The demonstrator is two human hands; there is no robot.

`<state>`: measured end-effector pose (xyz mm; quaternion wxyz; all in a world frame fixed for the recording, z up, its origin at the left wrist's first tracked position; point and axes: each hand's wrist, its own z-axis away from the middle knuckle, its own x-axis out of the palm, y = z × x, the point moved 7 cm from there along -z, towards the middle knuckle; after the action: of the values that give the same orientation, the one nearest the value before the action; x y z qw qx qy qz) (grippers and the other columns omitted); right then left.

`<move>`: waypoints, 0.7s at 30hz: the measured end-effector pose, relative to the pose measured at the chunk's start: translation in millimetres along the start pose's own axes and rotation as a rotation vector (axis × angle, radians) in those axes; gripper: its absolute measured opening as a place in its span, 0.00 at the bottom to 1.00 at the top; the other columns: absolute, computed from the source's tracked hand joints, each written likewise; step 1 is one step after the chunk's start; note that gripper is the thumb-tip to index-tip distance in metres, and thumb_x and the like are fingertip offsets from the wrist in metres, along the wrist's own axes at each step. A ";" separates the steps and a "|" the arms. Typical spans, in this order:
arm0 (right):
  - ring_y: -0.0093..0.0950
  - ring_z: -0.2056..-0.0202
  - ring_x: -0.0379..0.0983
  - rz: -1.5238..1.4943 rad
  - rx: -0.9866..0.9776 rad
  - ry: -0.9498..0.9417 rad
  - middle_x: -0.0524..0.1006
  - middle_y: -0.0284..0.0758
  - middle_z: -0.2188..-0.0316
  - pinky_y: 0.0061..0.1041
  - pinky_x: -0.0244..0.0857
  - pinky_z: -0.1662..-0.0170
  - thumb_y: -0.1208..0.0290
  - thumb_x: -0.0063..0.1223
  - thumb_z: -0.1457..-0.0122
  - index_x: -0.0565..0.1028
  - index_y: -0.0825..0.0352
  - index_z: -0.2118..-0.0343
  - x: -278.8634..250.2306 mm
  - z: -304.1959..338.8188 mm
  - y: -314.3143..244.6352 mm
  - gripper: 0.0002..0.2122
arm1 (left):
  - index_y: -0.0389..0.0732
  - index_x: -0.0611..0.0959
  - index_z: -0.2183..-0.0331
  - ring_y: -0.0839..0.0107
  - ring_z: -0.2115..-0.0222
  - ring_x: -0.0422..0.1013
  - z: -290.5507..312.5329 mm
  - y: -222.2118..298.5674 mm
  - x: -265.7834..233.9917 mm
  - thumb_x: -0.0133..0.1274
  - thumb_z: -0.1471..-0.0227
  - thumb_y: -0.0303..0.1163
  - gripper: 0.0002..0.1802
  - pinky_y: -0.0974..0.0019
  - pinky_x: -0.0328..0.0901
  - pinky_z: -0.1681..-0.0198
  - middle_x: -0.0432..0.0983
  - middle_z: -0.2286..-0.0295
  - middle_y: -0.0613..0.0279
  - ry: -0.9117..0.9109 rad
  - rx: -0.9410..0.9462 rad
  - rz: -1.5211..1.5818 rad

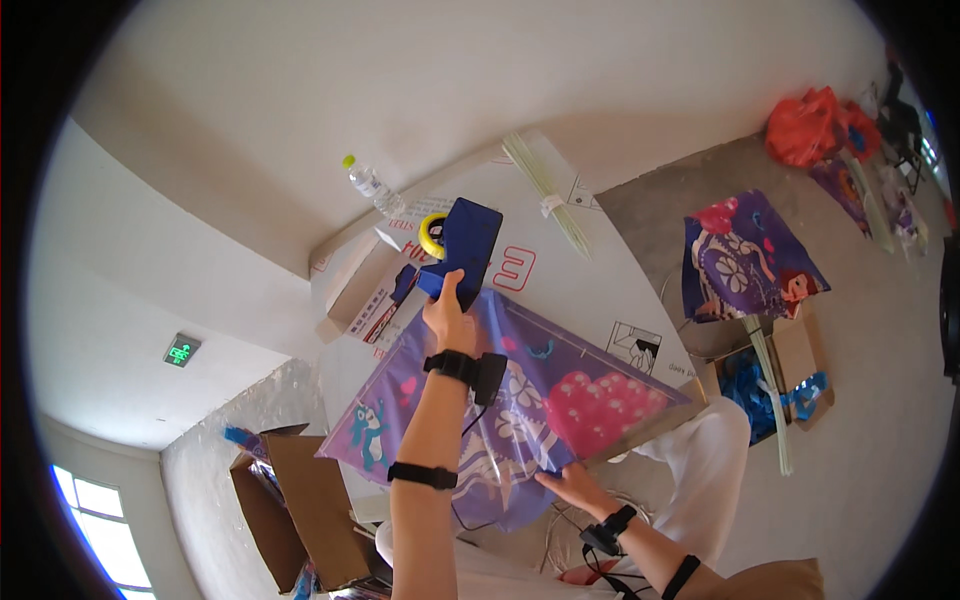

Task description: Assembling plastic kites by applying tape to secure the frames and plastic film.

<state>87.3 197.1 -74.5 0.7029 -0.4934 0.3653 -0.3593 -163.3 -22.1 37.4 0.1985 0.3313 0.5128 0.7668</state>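
Note:
A purple kite sheet (pixel 500 400) of thin shiny plastic, printed with flowers, a pink heart and a teal figure, lies spread over the front of a white board. My left hand (pixel 450 315) reaches across it, closed at the near end of a dark blue tape dispenser (pixel 475 240). A yellow tape roll (pixel 432 236) sits at the dispenser's left side. At the sheet's lower edge, my right hand (pixel 578 488) pinches the plastic between thumb and fingers. Black straps with small devices ring both my wrists.
On the board (pixel 570 310) lie a bundle of pale sticks (pixel 548 195) and a small open carton (pixel 365 295); a water bottle (pixel 372 188) stands at its far edge. Cardboard boxes (pixel 320 500) flank me. Another purple printed sheet (pixel 745 260) and a red bag (pixel 803 130) are at right.

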 end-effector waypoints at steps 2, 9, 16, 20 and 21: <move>0.45 0.54 0.70 0.016 0.265 -0.190 0.74 0.50 0.57 0.36 0.64 0.53 0.59 0.57 0.48 0.67 0.72 0.51 5.5 0.8 2.1 0.26 | 0.33 0.78 0.69 0.72 0.72 0.71 -21.9 -7.0 9.7 0.67 0.69 0.32 0.22 0.69 0.66 0.67 0.74 0.71 0.63 0.041 0.064 -0.084; 0.47 0.51 0.68 -0.120 0.098 -0.043 0.72 0.52 0.54 0.35 0.63 0.50 0.60 0.59 0.49 0.62 0.74 0.47 -7.1 2.3 -1.0 0.31 | 0.31 0.76 0.63 0.57 0.65 0.73 -31.0 -19.3 54.5 0.68 0.72 0.41 0.33 0.61 0.66 0.59 0.76 0.65 0.50 0.215 0.320 -0.508; 0.46 0.50 0.67 -0.137 0.018 -0.046 0.70 0.51 0.51 0.34 0.62 0.49 0.59 0.60 0.49 0.60 0.73 0.44 -0.8 -0.1 0.4 0.34 | 0.39 0.68 0.55 0.48 0.63 0.73 4.9 -44.9 88.8 0.68 0.71 0.41 0.40 0.54 0.66 0.58 0.76 0.65 0.45 0.264 0.390 -0.766; 0.44 0.50 0.68 -0.191 0.104 -0.083 0.71 0.49 0.52 0.34 0.62 0.48 0.59 0.60 0.50 0.60 0.73 0.44 10.4 0.9 19.0 0.34 | 0.40 0.65 0.55 0.45 0.63 0.73 3.0 -71.6 88.0 0.68 0.70 0.41 0.41 0.52 0.67 0.59 0.75 0.65 0.43 0.258 0.385 -0.776; 0.43 0.50 0.68 -0.212 0.111 -0.084 0.71 0.48 0.52 0.34 0.62 0.48 0.59 0.60 0.50 0.60 0.72 0.44 13.2 0.6 24.2 0.34 | 0.39 0.65 0.56 0.44 0.63 0.72 1.8 -78.0 86.5 0.69 0.71 0.42 0.41 0.51 0.67 0.60 0.75 0.65 0.42 0.253 0.365 -0.783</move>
<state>97.7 192.1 -99.6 0.7018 -0.5041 0.2610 -0.4303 -225.5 65.5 -7.4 0.3478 0.0456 0.7464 0.5655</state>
